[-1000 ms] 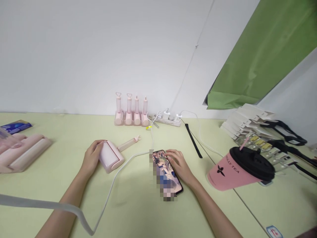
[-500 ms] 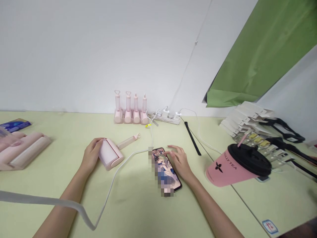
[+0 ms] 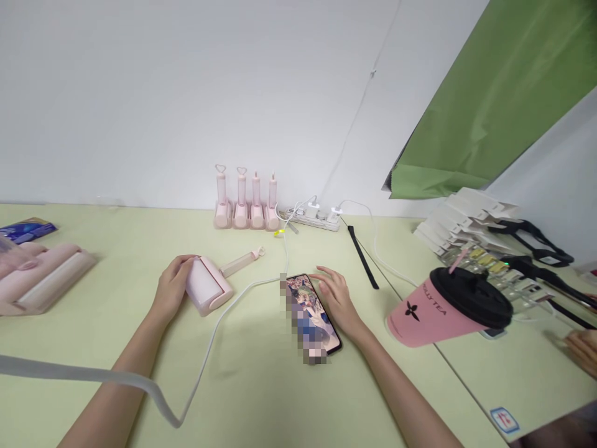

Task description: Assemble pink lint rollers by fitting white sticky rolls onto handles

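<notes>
My left hand [image 3: 171, 289] is closed around the left edge of a pink roller [image 3: 208, 287] with a clear handle, which lies on the green table [image 3: 252, 398]. Beside the right edge of a phone [image 3: 319, 320] rests my right hand [image 3: 336, 297], its fingers spread and nothing held in it. The phone lies face up with a lit picture on its screen, part of it pixelated. A white cable [image 3: 209, 351] runs between the roller and the phone.
Several pink rollers [image 3: 241, 214] stand by the wall near a power strip [image 3: 317, 221]. More lie at left [image 3: 51, 280]. A pink cup [image 3: 433, 311], a black strap [image 3: 362, 257] and white boxes [image 3: 461, 218] are at right, with another person's hand [image 3: 583, 348] at the edge.
My right index finger has drawn back from the phone's screen to its edge. Another person's hand has come into view at the far right. My left hand stays on the roller.
</notes>
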`<state>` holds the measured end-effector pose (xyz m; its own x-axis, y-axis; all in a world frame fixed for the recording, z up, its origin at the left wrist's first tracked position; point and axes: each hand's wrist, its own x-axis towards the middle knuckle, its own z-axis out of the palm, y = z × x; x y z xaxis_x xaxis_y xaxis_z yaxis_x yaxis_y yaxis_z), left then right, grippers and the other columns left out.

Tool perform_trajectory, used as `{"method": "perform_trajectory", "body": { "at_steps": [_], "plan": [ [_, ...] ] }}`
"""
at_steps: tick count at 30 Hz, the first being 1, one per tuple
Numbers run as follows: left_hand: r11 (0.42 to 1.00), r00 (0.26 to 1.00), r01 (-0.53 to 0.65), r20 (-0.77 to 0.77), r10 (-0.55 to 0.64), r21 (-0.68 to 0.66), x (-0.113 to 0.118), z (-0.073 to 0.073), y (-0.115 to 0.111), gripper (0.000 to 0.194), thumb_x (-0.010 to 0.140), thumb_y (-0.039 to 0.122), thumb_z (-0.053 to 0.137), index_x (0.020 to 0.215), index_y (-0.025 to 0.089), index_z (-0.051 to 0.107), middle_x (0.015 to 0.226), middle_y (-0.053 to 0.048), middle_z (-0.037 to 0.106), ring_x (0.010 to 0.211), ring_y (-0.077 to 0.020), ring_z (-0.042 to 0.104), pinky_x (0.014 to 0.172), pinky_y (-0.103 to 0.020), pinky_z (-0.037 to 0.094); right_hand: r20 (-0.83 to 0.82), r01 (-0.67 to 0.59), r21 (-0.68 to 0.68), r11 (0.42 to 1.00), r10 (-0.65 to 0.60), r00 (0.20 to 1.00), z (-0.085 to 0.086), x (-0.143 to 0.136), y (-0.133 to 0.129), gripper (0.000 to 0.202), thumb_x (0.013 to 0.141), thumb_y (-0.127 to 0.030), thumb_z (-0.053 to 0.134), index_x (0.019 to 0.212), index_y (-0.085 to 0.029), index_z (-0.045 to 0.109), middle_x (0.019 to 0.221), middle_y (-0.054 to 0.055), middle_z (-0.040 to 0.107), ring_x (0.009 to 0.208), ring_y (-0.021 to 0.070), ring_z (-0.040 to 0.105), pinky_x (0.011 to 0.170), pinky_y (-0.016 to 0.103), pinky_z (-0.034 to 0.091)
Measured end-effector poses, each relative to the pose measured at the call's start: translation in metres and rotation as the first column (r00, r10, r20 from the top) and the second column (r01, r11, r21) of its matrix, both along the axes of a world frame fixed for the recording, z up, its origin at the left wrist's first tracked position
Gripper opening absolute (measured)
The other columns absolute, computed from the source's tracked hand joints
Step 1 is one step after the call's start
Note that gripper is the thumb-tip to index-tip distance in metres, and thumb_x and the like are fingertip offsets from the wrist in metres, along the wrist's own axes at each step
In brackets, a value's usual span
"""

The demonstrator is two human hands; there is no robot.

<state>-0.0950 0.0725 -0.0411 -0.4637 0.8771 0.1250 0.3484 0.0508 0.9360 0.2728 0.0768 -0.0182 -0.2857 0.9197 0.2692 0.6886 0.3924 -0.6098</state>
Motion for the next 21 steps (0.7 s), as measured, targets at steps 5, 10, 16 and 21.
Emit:
{"method": "perform_trajectory", "body": {
  "at_steps": [5,10,16,21],
  "plan": [
    [1.000,1.000,0.003,-0.002,-0.003,0.011,0.0001,0.0007,0.0008,0.038,0.078,0.049,0.045,0.094,0.019,0.061,0.101,-0.003,0.061,0.090,-0.0197,0.053,0.071,-0.028,0.040,0.138,-0.048,0.003,0.999,0.047,0.989,-0.0025,0.0009,0.0002,0.037,0.094,-0.048,0.027,0.121,-0.039,0.051,0.134,-0.004,0.035,0.126,0.0177,0.023,0.103,0.040,0.021],
    [1.000,1.000,-0.003,-0.003,0.003,0.002,0.0003,0.0006,0.0002,0.037,0.078,0.048,0.045,0.095,0.020,0.061,0.101,-0.001,0.060,0.090,-0.0189,0.053,0.072,-0.027,0.040,0.179,-0.108,0.025,0.994,0.102,0.979,-0.0061,0.0010,0.0011,0.037,0.094,-0.049,0.026,0.121,-0.042,0.051,0.139,-0.007,0.028,0.130,0.0184,0.018,0.105,0.041,0.017],
    [1.000,1.000,-0.004,0.005,0.004,0.000,-0.0016,-0.0023,0.0017,0.036,0.079,0.049,0.045,0.097,0.022,0.061,0.100,0.000,0.061,0.090,-0.0189,0.053,0.071,-0.028,0.040,0.162,-0.129,0.014,0.992,0.125,0.979,-0.0058,0.0012,-0.0001,0.039,0.094,-0.048,0.024,0.126,-0.039,0.045,0.141,-0.006,0.025,0.132,0.0178,0.015,0.107,0.042,0.015],
    [1.000,1.000,0.002,0.019,-0.002,-0.008,-0.0007,0.0001,0.0011,0.037,0.078,0.050,0.045,0.099,0.023,0.061,0.102,0.000,0.060,0.090,-0.0188,0.052,0.071,-0.028,0.040,0.070,-0.085,0.046,0.995,0.081,0.994,-0.0063,0.0026,0.0008,0.041,0.095,-0.047,0.022,0.129,-0.032,0.040,0.137,-0.002,0.032,0.128,0.0149,0.022,0.106,0.038,0.019]
  ]
}}
